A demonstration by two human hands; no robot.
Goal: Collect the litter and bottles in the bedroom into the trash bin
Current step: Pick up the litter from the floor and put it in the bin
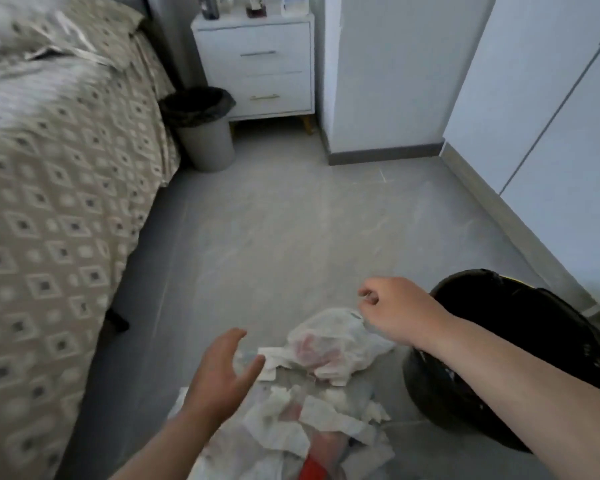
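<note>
Most work was left: crumpled white paper-and-plastic litter pile [309,414] lay on floor beside black-lined round trash bin [444,403]. Your left hand [222,372] hovered spread above it; right hand [392,310] curled, grip unclear.

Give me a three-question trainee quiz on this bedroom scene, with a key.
1. How many bins with black liners are in view?
2. True or false: the left hand grips a bottle.
3. The litter pile lies: A on the nightstand, B on the floor, C inside a drawer.
Key: 1. Two: the grey bin beside the bed, the black bin near the right hand. 2. False, it is open and empty. 3. B.
</note>
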